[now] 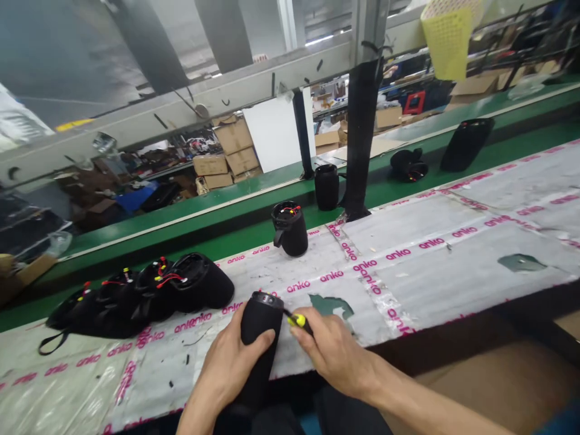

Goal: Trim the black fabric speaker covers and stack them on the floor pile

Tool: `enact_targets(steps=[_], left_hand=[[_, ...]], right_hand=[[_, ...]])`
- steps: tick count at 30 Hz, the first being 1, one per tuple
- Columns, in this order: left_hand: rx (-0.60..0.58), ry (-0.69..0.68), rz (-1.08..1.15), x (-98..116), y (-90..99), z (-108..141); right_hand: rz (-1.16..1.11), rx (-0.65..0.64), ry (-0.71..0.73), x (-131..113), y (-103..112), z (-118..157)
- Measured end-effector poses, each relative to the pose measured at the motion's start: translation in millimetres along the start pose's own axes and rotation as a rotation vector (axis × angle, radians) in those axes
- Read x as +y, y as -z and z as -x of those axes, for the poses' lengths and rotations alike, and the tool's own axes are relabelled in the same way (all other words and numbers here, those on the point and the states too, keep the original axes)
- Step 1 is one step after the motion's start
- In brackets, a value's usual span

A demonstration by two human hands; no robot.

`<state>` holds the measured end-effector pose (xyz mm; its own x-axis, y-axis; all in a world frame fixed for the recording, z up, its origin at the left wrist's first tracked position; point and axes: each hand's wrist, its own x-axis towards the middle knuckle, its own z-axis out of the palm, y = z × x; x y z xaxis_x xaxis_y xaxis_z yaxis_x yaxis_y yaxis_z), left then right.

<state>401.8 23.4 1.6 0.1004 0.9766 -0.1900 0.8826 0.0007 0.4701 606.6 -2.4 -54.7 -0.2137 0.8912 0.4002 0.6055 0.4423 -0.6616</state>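
Observation:
A black fabric-covered cylinder stands tilted at the front edge of the bench, with my left hand wrapped round its side. My right hand grips a yellow and black tool, whose dark tip points at the cylinder's upper rim. Whether the tip touches the rim is too small to tell. Just behind, a similar black cylinder stands upright, open at the top with red-tipped wires showing. On the left, several black cylinders lie in a row with red and yellow connectors at their open ends.
The bench is covered in white sheeting with pink-lettered tape and has torn patches. Beyond it runs a green conveyor carrying more black cylinders. A dark upright post rises at the bench's far edge. Cardboard boxes are stacked behind.

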Motion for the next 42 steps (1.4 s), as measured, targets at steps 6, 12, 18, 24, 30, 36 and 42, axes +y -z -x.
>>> enact_targets(steps=[6, 12, 18, 24, 30, 36, 42], left_hand=[[0.049, 0.075, -0.051, 2, -3.5, 5], [0.066, -0.028, -0.122, 18, -13.5, 21], [-0.039, -0.039, 0.130, 4, -14.3, 34], [0.105, -0.011, 0.018, 14, -31.4, 41], [0.485, -0.174, -0.262, 15, -49.1, 32], [0.482, -0.273, -0.428, 16, -61.4, 21], [0.463, -0.289, -0.470, 21, -61.6, 19]], right_hand=[[-0.143, 0.027, -0.161, 0, 5, 0], [-0.014, -0.058, -0.222, 8, 2, 13], [-0.074, -0.087, -0.278, 21, -5, 18], [-0.226, -0.024, -0.297, 28, -8, 21], [-0.575, 0.014, -0.466, 27, -1, 21], [-0.517, 0.041, -0.471, 25, -4, 19], [-0.508, 0.047, -0.459, 23, -2, 19]])
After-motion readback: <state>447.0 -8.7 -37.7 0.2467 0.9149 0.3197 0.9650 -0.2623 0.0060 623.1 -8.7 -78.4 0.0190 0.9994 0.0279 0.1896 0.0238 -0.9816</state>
